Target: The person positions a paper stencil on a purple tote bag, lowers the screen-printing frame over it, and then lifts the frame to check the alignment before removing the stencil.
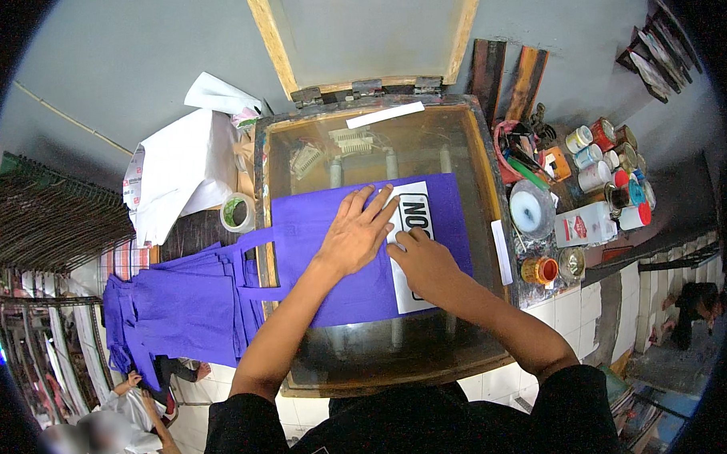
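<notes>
A purple fabric tote bag (pixel 334 296) lies flat on the glass-topped table (pixel 336 360) in front of me, its handles toward the left. On the bag's right half is a white sheet (pixel 414 191) with bold black printing. My left hand (pixel 356 234) rests flat with fingers spread, across the bag and the sheet's left edge. My right hand (pixel 425 265) is closed on the sheet, its fingers bent and bunched near that same edge, covering part of the print. Purple bags (pixel 182 301) are piled at the table's left.
A framed screen (pixel 365 31) stands raised on hinges behind the table. White paper strips (pixel 385 114) lie on the glass. At left are large white sheets (pixel 181 169) and a tape roll (pixel 237 213); at right, paint jars (pixel 594 176) and a bottle (pixel 585 225). Another person (pixel 118 428) sits lower left.
</notes>
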A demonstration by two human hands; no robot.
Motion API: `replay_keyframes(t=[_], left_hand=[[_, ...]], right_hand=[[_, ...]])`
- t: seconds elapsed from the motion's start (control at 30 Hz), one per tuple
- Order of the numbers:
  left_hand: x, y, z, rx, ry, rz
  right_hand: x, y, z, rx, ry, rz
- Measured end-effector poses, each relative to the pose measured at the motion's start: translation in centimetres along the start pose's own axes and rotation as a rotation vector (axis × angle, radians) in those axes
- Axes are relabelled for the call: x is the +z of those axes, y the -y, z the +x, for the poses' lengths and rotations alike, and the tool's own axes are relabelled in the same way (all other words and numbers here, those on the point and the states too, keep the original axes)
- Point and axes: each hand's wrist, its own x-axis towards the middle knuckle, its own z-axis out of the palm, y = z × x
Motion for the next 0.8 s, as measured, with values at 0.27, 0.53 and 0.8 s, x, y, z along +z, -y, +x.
replay_keyframes(t=[0.27, 0.53, 0.8], left_hand=[[0.0, -0.2, 0.2, -0.026, 0.042, 0.074], [0.2, 0.1, 0.3, -0.046, 0.066, 0.055], [-0.1, 0.1, 0.5, -0.068, 0.053, -0.003]], right_hand=[[-0.8, -0.3, 0.1, -0.024, 0.012, 0.032], [-4.4, -9.3, 8.8, -0.161, -0.123, 0.091], [-5.0, -15.2, 26.2, -0.683, -0.231, -0.179]])
